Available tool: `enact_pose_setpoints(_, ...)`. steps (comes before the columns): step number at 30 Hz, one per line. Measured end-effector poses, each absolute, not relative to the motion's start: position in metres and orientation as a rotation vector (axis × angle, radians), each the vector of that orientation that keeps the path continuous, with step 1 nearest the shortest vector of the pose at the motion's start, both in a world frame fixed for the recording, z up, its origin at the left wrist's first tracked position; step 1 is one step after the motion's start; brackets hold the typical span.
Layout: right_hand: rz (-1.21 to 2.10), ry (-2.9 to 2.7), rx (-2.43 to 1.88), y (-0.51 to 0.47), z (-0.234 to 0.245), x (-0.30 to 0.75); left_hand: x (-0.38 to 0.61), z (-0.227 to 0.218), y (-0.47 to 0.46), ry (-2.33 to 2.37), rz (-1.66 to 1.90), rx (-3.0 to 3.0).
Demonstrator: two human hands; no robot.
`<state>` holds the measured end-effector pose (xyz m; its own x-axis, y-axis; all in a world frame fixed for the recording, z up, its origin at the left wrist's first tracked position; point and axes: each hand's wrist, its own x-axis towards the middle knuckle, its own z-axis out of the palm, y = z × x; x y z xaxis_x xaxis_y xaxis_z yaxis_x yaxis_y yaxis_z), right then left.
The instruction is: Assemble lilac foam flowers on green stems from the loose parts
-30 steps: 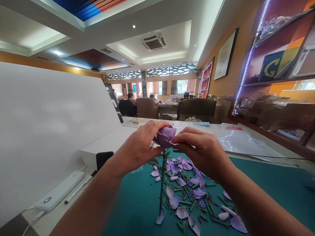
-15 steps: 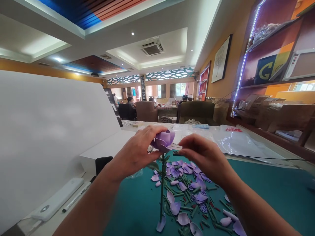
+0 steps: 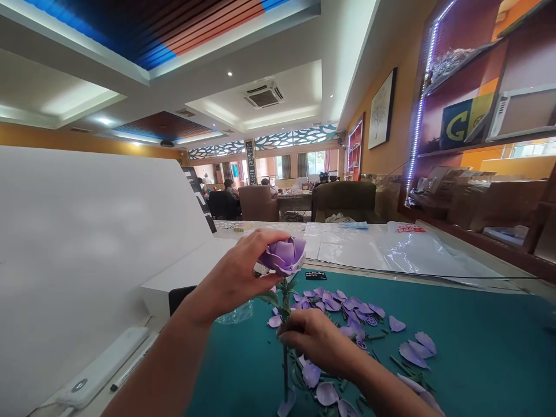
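Note:
A purple toy flower (image 3: pixel 284 255) with layered petals stands upright on a thin green stem (image 3: pixel 285 370) that carries leaves. My left hand (image 3: pixel 245 272) is closed around the left side of the bloom, fingers above and thumb beneath. Lower down, the fingers of my right hand (image 3: pixel 310 339) pinch the stem just under its leaves. Loose purple petals (image 3: pixel 325 394) and short green stem pieces lie around the stem's foot, partly hidden by my right forearm.
A teal mat (image 3: pixel 478 347) covers the table. White panels (image 3: pixel 87 220) stand at left, beside a white power strip (image 3: pixel 102 365). Clear plastic sheets (image 3: pixel 417 255) and a small black card (image 3: pixel 315 275) lie beyond the loose petals. People sit at far tables.
My right hand has come down and left from beside the bloom onto the stem. The left hand keeps the bloom, which is now tilted slightly. The view has tipped upward a little.

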<state>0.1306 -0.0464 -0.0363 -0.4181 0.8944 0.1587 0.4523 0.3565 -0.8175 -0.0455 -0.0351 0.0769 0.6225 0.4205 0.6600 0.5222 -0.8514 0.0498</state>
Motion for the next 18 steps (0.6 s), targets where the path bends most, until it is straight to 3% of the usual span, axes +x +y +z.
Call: enact_pose_setpoints(18,0.941,-1.913,-1.188,-0.051,-0.0407,0.1265,-0.044,0.077,-0.0383,-0.857,-0.945,-2.588)
